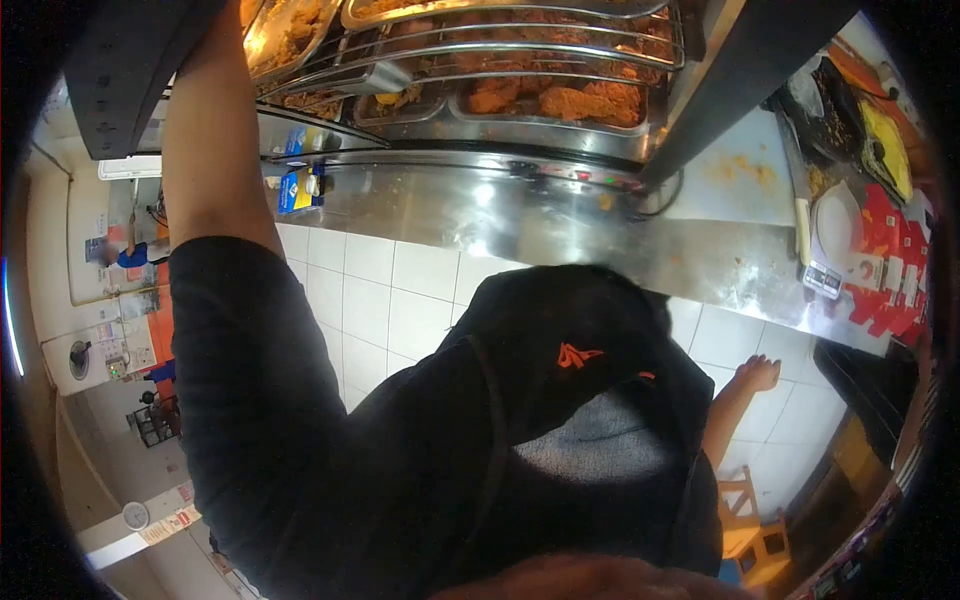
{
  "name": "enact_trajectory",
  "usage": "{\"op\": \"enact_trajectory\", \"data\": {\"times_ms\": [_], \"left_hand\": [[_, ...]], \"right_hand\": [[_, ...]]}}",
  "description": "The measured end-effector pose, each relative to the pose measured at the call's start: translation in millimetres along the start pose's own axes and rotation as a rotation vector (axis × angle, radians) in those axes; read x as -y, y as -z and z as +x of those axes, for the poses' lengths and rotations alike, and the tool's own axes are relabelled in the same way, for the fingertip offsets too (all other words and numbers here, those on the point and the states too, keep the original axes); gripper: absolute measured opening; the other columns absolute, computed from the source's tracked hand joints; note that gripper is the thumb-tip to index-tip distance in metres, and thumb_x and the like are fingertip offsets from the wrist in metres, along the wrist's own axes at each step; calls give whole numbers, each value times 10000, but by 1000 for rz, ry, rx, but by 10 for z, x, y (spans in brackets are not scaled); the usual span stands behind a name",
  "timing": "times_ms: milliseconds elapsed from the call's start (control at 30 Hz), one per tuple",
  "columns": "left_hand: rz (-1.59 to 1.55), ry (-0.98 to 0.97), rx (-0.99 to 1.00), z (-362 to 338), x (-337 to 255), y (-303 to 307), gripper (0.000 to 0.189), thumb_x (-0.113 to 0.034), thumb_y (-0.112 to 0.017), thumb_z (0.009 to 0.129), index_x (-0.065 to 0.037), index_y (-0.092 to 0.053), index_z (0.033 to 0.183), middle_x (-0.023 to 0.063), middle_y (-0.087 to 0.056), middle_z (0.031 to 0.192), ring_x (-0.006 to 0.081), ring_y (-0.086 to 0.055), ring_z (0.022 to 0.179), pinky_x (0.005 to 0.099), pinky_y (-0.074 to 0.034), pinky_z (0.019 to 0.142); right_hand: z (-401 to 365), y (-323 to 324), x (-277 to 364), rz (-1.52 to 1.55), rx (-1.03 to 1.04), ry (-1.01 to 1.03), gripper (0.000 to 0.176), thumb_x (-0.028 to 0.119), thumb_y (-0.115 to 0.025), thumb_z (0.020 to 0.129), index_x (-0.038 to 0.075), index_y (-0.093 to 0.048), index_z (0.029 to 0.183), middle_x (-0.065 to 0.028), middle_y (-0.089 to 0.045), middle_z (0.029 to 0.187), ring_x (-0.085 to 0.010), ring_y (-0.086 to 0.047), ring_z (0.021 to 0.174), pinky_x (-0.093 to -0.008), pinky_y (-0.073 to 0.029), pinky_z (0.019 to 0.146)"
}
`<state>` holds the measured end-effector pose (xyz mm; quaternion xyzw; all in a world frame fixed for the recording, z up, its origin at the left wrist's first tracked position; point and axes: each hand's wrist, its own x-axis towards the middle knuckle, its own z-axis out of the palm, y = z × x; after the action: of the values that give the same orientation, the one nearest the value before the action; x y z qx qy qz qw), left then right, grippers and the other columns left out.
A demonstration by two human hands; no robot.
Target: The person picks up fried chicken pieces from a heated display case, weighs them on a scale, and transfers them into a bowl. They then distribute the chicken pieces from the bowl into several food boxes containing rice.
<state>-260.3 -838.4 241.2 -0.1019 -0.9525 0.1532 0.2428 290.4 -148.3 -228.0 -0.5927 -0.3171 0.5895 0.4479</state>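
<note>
Reach in slowly and keep your left arm off the wire rack above the chicken. Your left hand is hidden past the dark panel, so I cannot tell its grip. Your right hand hangs open at your side, empty.

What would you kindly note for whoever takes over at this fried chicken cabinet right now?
Left hand: out of view; its forearm reaches up at the warming cabinet.
Right hand: open, empty, hanging by the hip, apart from the steel counter.
Fried chicken lies in the cabinet's trays; scale and red boxes sit at the counter's right end.
Nothing visibly picked up yet.
</note>
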Motion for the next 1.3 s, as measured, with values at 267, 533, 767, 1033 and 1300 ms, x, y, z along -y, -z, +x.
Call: {"op": "enact_trajectory", "data": {"times_ms": [267, 533, 767, 1033, 1300], "left_hand": [[73, -122, -149, -138, 255, 231, 349, -245, -494, 925, -73, -521, 1227, 176, -584, 1177, 357, -569, 1018, 400, -437, 909], [-767, 257, 123, -1892, -1352, 1149, 211, -221, -618, 840, -24, -626, 915, 42, -632, 764, 159, -593, 666, 281, -469, 621], [-1247, 518, 538, -2451, -3861, 1987, 249, -218, -705, 776, -57, -616, 944, 29, -596, 829, 89, -553, 721, 243, -462, 630], [-1046, -447, 458, -1488, -6716, 1348, 376, -237, -654, 758, 2, -584, 1039, 170, -612, 1016, 340, -581, 950, 405, -469, 834], [-760, -597, 643, -1155, -8480, 666, 523, -211, -711, 725, -60, -555, 1201, 199, -530, 1179, 348, -534, 1077, 402, -434, 935]], "right_hand": [[-137, -475, 703, -86, 189, 70, 240, 174, -543, 893, 26, -428, 1042, -74, -442, 937, -186, -457, 735, -301, -353, 570], [114, -757, 1118, -317, 383, 402, 329, 154, -534, 915, 23, -407, 1189, -39, -517, 891, -120, -498, 734, -243, -394, 590], [812, -724, 1088, -620, 724, 785, 326, 111, -590, 874, -13, -499, 1162, -118, -575, 994, -208, -558, 875, -341, -469, 791], [1068, -1078, 1223, -785, 977, 824, 254, 152, -633, 809, 54, -581, 1037, -136, -595, 874, -312, -567, 660, -398, -460, 611], [1133, -1141, 1105, -731, 846, 1265, 223, 130, -635, 718, 98, -590, 934, -95, -600, 859, -297, -585, 706, -383, -468, 614]]}}
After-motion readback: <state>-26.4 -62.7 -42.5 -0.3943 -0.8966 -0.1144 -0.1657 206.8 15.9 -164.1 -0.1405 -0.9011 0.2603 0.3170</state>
